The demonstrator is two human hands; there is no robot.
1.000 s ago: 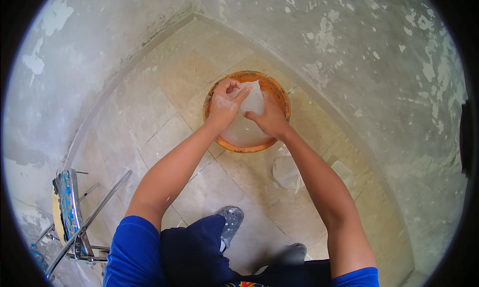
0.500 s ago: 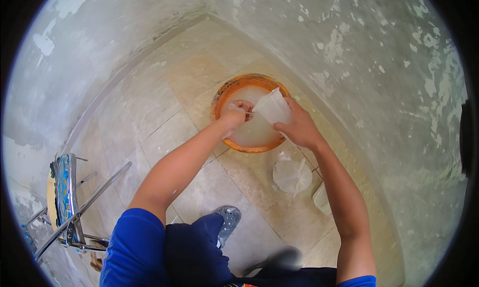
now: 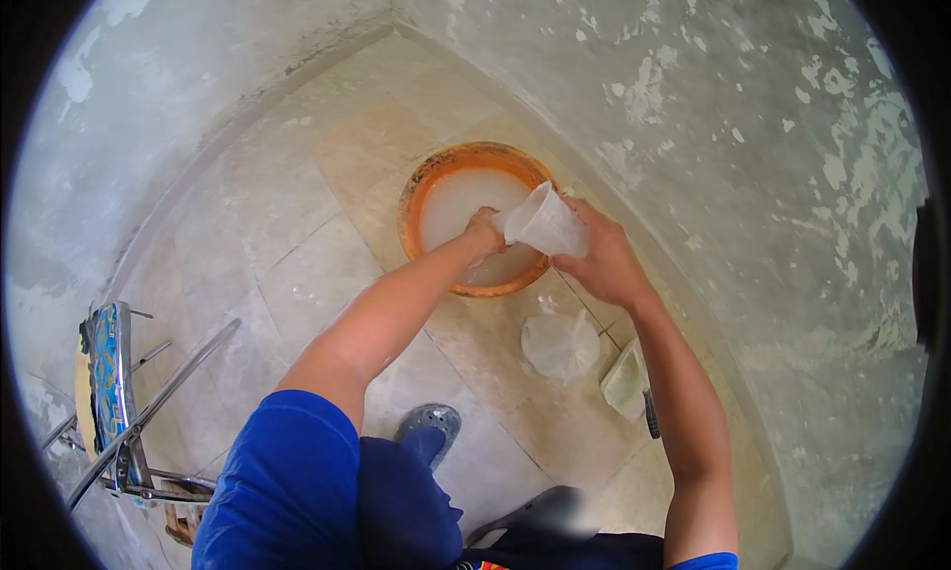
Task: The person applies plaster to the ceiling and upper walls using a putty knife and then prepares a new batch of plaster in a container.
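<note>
Walls (image 3: 693, 124) hem the basin (image 3: 416, 189); left floor (image 3: 267, 233) open.

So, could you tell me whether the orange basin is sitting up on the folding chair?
No, the orange basin sits on the tiled floor near the wall corner, while the folding chair stands apart at the left edge.

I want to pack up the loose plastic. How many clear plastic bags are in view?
2. One clear plastic bag is held by both hands over the orange basin; another bag lies on the floor tiles below the basin. Others may be hidden behind the arms.
</note>
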